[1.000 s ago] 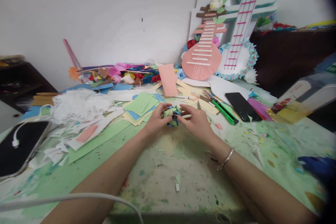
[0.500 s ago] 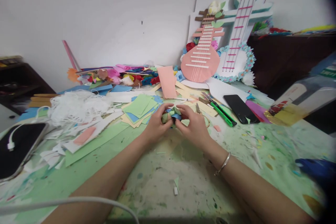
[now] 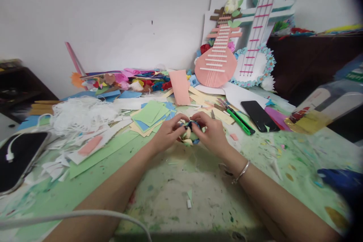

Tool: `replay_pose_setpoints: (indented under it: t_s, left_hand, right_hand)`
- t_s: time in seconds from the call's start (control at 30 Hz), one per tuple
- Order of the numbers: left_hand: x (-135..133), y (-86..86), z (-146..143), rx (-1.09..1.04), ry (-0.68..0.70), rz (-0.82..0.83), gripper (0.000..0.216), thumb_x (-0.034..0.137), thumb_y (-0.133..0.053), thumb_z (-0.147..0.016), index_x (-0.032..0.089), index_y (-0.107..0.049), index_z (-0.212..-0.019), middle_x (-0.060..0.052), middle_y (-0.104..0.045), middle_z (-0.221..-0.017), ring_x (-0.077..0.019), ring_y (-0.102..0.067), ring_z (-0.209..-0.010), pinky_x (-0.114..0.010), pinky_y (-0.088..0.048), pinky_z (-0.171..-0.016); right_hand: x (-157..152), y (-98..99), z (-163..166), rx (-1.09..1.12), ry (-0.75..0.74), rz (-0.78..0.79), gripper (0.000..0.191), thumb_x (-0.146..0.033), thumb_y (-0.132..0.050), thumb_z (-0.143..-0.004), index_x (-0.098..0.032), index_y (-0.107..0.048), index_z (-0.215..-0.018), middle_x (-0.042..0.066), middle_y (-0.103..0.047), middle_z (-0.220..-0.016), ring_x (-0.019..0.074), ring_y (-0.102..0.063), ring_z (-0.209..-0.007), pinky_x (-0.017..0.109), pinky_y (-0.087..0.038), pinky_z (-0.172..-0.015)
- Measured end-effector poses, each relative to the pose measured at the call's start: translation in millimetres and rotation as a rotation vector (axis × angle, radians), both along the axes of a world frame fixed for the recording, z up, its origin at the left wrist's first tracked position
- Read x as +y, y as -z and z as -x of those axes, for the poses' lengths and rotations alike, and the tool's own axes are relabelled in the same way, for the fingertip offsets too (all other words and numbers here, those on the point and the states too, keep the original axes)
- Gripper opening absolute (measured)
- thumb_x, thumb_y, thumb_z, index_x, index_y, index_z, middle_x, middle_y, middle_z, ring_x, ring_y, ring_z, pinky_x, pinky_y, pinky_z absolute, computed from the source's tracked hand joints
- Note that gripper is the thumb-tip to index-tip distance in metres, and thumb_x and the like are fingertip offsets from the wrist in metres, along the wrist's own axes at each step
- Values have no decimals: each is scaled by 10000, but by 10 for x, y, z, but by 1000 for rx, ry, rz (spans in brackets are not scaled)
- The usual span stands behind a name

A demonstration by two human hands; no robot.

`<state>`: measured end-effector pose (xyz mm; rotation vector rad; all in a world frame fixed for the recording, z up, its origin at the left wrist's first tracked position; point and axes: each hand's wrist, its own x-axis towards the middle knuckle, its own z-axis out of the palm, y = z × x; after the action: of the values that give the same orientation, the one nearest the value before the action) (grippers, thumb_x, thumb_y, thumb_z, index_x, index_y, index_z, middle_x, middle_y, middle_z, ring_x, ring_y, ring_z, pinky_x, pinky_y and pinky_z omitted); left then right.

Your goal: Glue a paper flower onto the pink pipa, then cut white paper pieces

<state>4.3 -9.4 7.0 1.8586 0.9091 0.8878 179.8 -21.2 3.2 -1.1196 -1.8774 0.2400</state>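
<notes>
Paper flower [image 3: 189, 133] — cream, green and blue — pinched just above the table [image 3: 181, 185], mid-scene. Gripped from one side by left hand [image 3: 168, 133], from the other by right hand [image 3: 210, 132], fingers curled tight on it. Just behind: paper stack [image 3: 149, 115]. Further right — green knife [image 3: 240, 121], black phone [image 3: 259, 115].

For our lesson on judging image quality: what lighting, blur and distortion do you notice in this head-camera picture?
Head view: soft, even light, with only faint shadows under the left hand and right hand; wide-angle bending near the edges; a dark vignette in the right corners; the plastic bag at right is smeared and blurred; the folded paper piece is small and hard to resolve.
</notes>
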Motion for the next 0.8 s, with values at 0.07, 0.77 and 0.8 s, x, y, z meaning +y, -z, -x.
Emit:
replay_pose_setpoints:
  t_s: [0.07, 0.77, 0.8]
  left_hand:
    - [14, -24, 24, -61, 61, 161, 214, 330, -493, -849, 206, -476, -1022, 37, -568, -654, -128, -602, -594, -243, -518, -557]
    - [107, 186, -24, -312, 211, 411, 395, 420, -699, -765, 204, -419, -941, -25, -685, -776, -168, -679, -637, -315, -568, -636]
    - [109, 192, -31, -316, 212, 410, 397, 417, -704, -760, 203, -420, -936, -20, -681, -764, -171, -680, -639, -316, -568, -632]
  right_hand:
    - [22, -32, -28, 17, -71, 51, 149, -194, -519, -824, -207, -637, -914, -6, -692, -780, 124, -605, -662, 226, -401, -614]
    - [58, -14, -44, -166, -42, 45, 92, -164, -541, -825, -205, -620, -846, 22, -684, -825, 152, -602, -759, 243, -386, -693]
    - [55, -11, -41, -172, -34, 46, 92, -163, -538, -826, -204, -619, -840, 22, -682, -818, 152, -600, -754, 242, -385, -691]
